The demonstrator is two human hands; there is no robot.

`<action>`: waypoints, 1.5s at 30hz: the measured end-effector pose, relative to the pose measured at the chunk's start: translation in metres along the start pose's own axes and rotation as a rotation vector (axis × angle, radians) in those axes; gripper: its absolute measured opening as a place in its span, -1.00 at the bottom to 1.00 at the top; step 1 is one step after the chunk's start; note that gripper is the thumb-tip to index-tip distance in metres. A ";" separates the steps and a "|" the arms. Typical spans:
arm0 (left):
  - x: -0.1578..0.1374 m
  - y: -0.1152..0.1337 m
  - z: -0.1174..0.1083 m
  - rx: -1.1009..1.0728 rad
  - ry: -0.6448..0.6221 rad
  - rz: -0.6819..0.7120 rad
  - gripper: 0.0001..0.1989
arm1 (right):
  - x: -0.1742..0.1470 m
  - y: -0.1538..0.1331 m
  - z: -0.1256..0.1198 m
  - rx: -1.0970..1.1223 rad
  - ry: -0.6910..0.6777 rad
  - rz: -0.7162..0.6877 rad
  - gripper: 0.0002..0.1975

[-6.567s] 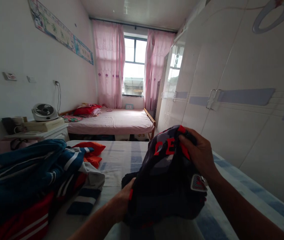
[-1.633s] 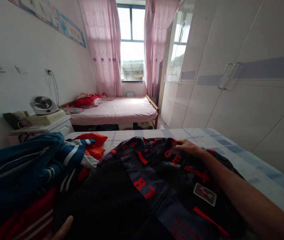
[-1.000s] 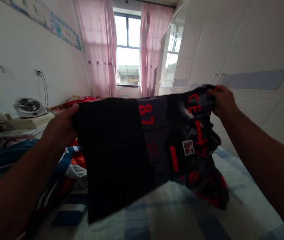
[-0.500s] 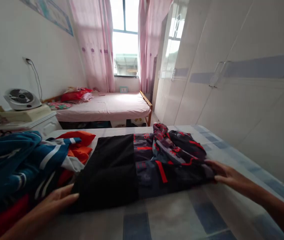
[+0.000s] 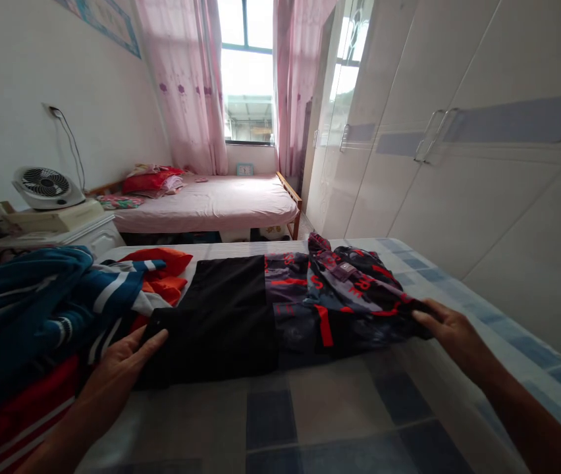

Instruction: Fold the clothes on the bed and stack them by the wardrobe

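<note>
A hooded top [image 5: 226,296], plain black on one half and dark grey camouflage with red lettering and red strips on the other, lies spread across the bed. My left hand [image 5: 125,359] is closed on the near corner of its black end, with thumb and fingers pinching the cloth. At the opposite end my right hand [image 5: 441,322] pinches the near edge of the patterned part. The cloth between both hands is slightly lifted along the near side. A small label shows near the bunched collar.
On the left, a heap of clothes holds a blue jacket [image 5: 18,316], an orange garment [image 5: 166,283] and a red striped one [image 5: 24,415]. The checked bed [image 5: 340,421] lies beneath. Beyond stand a pink bed [image 5: 216,204], a fan [image 5: 46,187] and a white wardrobe [image 5: 482,217].
Both hands have tightened on the near edge of the top and raised it a little. Its black near side now shows a folded-over band. The view has tilted slightly.
</note>
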State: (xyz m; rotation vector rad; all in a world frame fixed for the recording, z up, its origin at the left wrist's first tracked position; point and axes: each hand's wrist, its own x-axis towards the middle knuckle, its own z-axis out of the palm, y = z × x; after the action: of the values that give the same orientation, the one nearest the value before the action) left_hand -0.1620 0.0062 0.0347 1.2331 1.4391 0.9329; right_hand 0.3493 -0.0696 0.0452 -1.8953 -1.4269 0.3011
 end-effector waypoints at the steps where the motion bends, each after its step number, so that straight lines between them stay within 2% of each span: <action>1: -0.001 -0.001 -0.002 0.027 -0.001 0.000 -0.57 | -0.005 0.004 -0.006 0.046 -0.001 0.010 -0.62; 3: -0.001 -0.010 -0.005 0.112 -0.026 0.011 -0.56 | -0.016 0.015 -0.010 0.059 -0.049 0.048 -0.63; 6: 0.006 -0.032 -0.005 0.298 -0.022 0.077 -0.51 | -0.030 0.034 -0.001 -0.092 -0.102 0.105 -0.66; 10: 0.009 -0.052 -0.005 0.537 0.115 0.179 -0.47 | -0.037 0.047 0.012 -0.273 -0.076 0.106 -0.67; 13: -0.001 -0.045 -0.003 0.712 0.248 0.245 -0.44 | -0.038 0.041 0.012 -0.384 -0.015 0.041 -0.71; 15: -0.011 -0.033 0.003 0.858 0.359 0.449 -0.45 | -0.039 0.025 0.013 -0.441 0.096 -0.064 -0.69; 17: -0.017 -0.022 0.013 0.972 0.365 0.755 -0.54 | -0.041 0.001 0.017 -0.408 0.184 -0.169 -0.70; 19: -0.017 -0.017 0.025 1.053 0.214 0.984 -0.61 | -0.041 -0.024 0.026 -0.306 0.154 -0.250 -0.74; 21: -0.010 -0.024 0.035 1.145 0.048 1.076 -0.62 | -0.039 -0.040 0.041 -0.218 0.050 -0.298 -0.76; 24: 0.004 -0.048 0.039 1.260 -0.038 1.030 -0.52 | -0.033 -0.037 0.066 -0.191 -0.104 -0.311 -0.76; 28: 0.014 -0.068 0.032 1.285 -0.052 0.900 -0.46 | -0.027 -0.010 0.089 -0.231 -0.083 -0.267 -0.79; 30: 0.016 -0.061 0.029 1.247 -0.098 0.841 -0.50 | -0.027 -0.002 0.093 -0.248 -0.063 -0.270 -0.78; 33: 0.025 -0.028 0.037 1.109 -0.113 0.689 -0.55 | -0.029 0.000 0.093 -0.273 -0.057 -0.285 -0.79; 36: 0.051 0.021 0.069 0.877 -0.184 0.641 -0.58 | -0.030 0.000 0.094 -0.271 -0.068 -0.289 -0.81; 38: 0.078 0.052 0.103 0.702 -0.300 0.627 -0.60 | -0.030 0.002 0.095 -0.261 -0.073 -0.292 -0.82; 39: 0.093 0.065 0.123 0.621 -0.324 0.575 -0.61 | -0.030 0.003 0.096 -0.255 -0.073 -0.297 -0.82; 42: 0.140 0.092 0.187 0.543 -0.326 0.536 -0.64 | -0.030 0.005 0.097 -0.237 -0.061 -0.321 -0.81; 45: 0.175 0.107 0.246 0.511 -0.306 0.494 -0.67 | -0.029 0.007 0.099 -0.231 -0.035 -0.352 -0.82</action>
State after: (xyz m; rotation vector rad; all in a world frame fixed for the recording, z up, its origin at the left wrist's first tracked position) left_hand 0.1023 0.1870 0.0493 2.0802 1.1776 0.6575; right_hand 0.2872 -0.0559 -0.0360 -1.7766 -1.8491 -0.0006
